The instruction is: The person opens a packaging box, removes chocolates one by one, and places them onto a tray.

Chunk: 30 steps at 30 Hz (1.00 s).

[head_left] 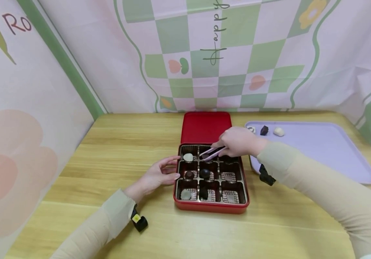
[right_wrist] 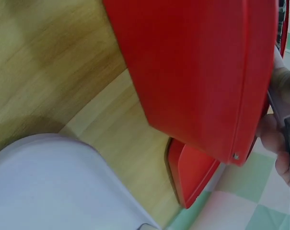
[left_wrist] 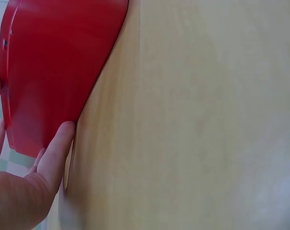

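A red tin [head_left: 211,208] stands on the table, its dark insert divided into compartments. My left hand [head_left: 157,176] touches the tin's left side, fingers fairly straight; the left wrist view shows fingertips against the red wall [left_wrist: 53,67]. My right hand [head_left: 238,141] grips pale lilac tongs [head_left: 216,153], whose tips reach into the back middle compartment. A dark piece seems to sit at the tips; whether they pinch it I cannot tell. Other compartments hold a white chocolate [head_left: 188,157], a brown chocolate [head_left: 189,175], a round dark chocolate [head_left: 204,174] and a pale piece [head_left: 186,194].
Behind the tin lies its red lid [head_left: 206,126]. To the right, a lilac tray [head_left: 321,144] bears a dark cube [head_left: 264,130], a white piece [head_left: 278,131] and a striped piece [head_left: 251,129] partly behind my right hand. A patterned curtain [head_left: 201,64] hangs along the table's back edge.
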### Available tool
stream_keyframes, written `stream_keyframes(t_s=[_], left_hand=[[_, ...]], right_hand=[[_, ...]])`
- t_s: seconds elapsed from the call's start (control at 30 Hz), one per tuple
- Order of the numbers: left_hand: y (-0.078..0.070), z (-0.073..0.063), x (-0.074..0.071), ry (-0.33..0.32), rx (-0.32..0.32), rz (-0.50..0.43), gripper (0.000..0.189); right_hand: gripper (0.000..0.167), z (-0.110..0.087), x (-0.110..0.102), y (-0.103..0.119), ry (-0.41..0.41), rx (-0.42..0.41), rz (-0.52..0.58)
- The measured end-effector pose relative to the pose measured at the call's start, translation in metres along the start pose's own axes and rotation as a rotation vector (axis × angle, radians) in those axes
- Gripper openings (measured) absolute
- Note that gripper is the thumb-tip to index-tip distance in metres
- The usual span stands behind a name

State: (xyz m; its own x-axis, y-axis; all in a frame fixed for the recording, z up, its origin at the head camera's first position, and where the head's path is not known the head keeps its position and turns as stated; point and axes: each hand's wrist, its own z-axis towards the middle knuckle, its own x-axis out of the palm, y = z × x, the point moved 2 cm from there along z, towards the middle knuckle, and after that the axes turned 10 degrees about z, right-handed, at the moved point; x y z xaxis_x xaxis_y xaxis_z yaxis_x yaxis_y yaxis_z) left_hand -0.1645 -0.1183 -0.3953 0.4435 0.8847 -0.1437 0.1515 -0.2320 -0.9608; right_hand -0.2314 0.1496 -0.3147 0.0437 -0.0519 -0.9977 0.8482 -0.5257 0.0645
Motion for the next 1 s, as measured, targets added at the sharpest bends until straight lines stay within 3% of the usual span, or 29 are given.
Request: stream_keyframes(t_s=[0.2,0.47,0.6,1.0], left_hand=[[-0.001,0.001,0.0,0.008,0.003,0.001,0.066],[0.0,0.0,0.0,-0.001,0.003,0.001,0.066],[0.0,0.0,0.001,0.003,0.001,-0.003,0.066],[0.001,0.0,0.0,0.001,0.007,-0.002,0.066]], right_hand=[[0.03,-0.005,-0.002,-0.005,-0.016,-0.01,0.067],[0.032,-0.021,0.009,-0.016,-0.102,0.071,0.263],[0.033,-0.026,0.013,-0.014,-0.122,0.06,0.256],[0.035,-0.035,0.009,-0.013,-0.243,0.151,0.285]])
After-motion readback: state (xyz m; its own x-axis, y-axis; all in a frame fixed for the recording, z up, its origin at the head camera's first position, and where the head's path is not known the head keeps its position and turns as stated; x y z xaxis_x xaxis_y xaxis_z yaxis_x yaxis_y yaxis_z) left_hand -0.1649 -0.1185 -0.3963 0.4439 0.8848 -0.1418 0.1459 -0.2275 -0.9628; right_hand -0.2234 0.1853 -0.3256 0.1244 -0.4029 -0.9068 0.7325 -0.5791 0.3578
